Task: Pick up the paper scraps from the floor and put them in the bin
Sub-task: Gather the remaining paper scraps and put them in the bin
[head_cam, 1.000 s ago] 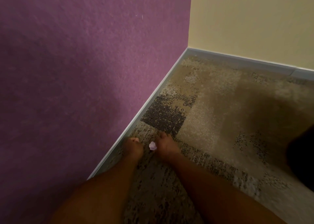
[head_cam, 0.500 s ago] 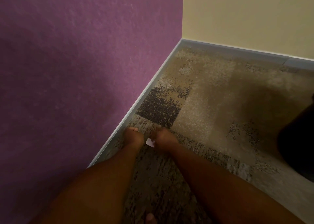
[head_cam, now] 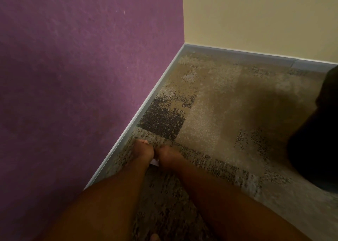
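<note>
My two hands are down on the patterned carpet beside the purple wall's skirting board. My left hand [head_cam: 143,150] and my right hand [head_cam: 169,154] touch each other, with the fingers of both curled downward. A small white paper scrap [head_cam: 155,161] peeks out just below where they meet, at the thumb side of my right hand, which seems to pinch it. The left hand's fingers are hidden, so whether it holds anything is unclear. A black shape, possibly the bin [head_cam: 318,140], stands at the right edge, well apart from both hands.
The purple wall [head_cam: 82,85] rises close on the left and a cream wall [head_cam: 256,17] closes the far side; they meet in a corner. A grey skirting board [head_cam: 146,105] runs along both. Mottled beige and dark carpet [head_cam: 219,121] stretches between hands and the black shape.
My hands have drawn together until they touch. The white scrap, seen between them before, now shows only as a sliver beneath them. The view has shifted slightly.
</note>
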`<state>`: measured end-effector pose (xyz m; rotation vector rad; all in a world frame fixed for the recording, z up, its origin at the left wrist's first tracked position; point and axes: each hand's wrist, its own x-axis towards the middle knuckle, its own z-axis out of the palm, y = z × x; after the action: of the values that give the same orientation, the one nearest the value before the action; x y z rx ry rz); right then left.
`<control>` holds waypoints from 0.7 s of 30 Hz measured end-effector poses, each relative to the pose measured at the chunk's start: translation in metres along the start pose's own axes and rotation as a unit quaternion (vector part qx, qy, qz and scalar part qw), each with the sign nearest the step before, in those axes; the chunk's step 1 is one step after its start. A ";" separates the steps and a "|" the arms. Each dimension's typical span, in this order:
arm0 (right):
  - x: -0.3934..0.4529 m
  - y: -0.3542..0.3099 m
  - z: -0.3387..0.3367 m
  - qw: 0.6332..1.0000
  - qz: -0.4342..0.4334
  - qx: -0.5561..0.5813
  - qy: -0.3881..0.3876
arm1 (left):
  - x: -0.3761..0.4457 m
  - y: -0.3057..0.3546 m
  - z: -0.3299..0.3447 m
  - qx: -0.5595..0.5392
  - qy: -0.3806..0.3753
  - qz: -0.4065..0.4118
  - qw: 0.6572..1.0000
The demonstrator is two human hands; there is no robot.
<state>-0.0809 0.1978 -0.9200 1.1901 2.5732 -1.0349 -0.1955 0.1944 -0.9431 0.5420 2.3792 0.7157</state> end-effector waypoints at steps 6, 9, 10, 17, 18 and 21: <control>0.002 0.014 0.007 0.985 0.030 0.166 0.031 | -0.006 0.009 0.003 0.007 -0.011 0.010 1.000; 0.002 0.023 0.003 0.960 0.053 0.251 0.110 | -0.011 0.020 0.009 -0.005 -0.011 0.013 1.000; 0.003 0.026 0.001 0.949 0.064 0.277 0.135 | -0.013 0.024 0.013 -0.012 -0.011 0.015 1.000; 0.012 0.042 -0.024 0.845 0.174 0.406 0.300 | -0.026 0.069 0.039 -0.096 -0.025 0.037 0.994; 0.012 0.046 -0.028 0.830 0.185 0.415 0.322 | -0.028 0.076 0.044 -0.106 -0.029 0.043 0.993; 0.010 0.062 -0.037 0.795 0.214 0.440 0.358 | -0.039 0.096 0.058 -0.074 -0.054 0.077 0.993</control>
<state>-0.0376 0.2553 -0.9288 2.6699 1.9203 -2.0381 -0.1097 0.2692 -0.9086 0.6876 2.1818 0.8994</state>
